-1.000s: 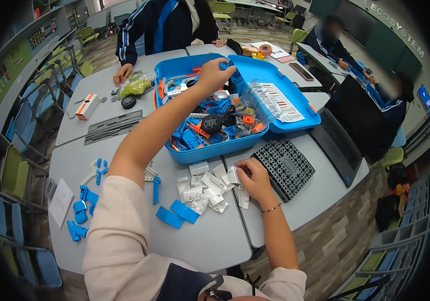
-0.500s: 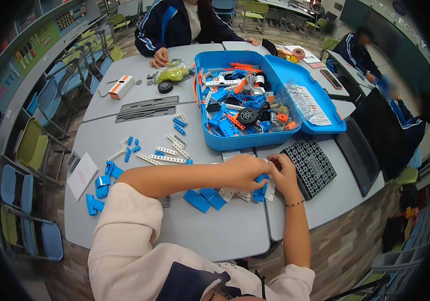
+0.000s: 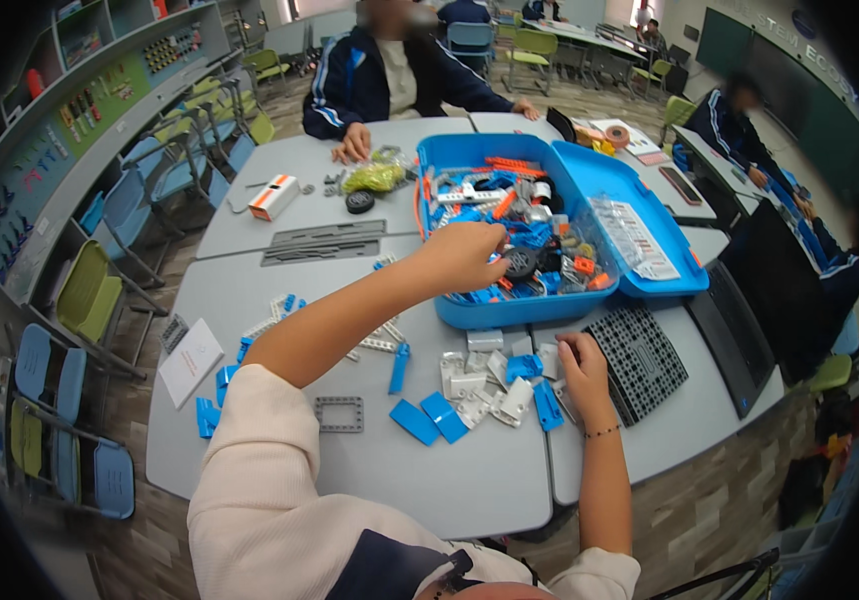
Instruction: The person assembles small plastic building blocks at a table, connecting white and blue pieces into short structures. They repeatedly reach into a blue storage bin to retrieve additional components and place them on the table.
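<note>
My left hand (image 3: 461, 258) reaches over the near left side of a blue storage bin (image 3: 524, 312) full of loose building pieces. Its fingers bend down above the pieces, thumb apart, with nothing seen between them. Beside the small pile, my right hand (image 3: 585, 372) rests low over the table, fingers loosely curved and nothing clearly held. The pile has white curved panels (image 3: 517, 398) and a blue panel piece (image 3: 547, 406). Two flat blue panels (image 3: 444, 416) lie left of it. A black wheel (image 3: 520, 264) sits in the bin near my left fingers.
A black perforated tray (image 3: 639, 362) and a laptop (image 3: 724, 335) stand to the right. On the left lie a grey frame (image 3: 339, 414), a white booklet (image 3: 190, 363) and white beams (image 3: 261, 325). Across the table sits a person (image 3: 369, 85), one hand near a yellow-green bag (image 3: 371, 178).
My left hand has left the pile near my right hand and moved up and left to the bin. My right hand stays by the pile. The whole view has shifted slightly.
</note>
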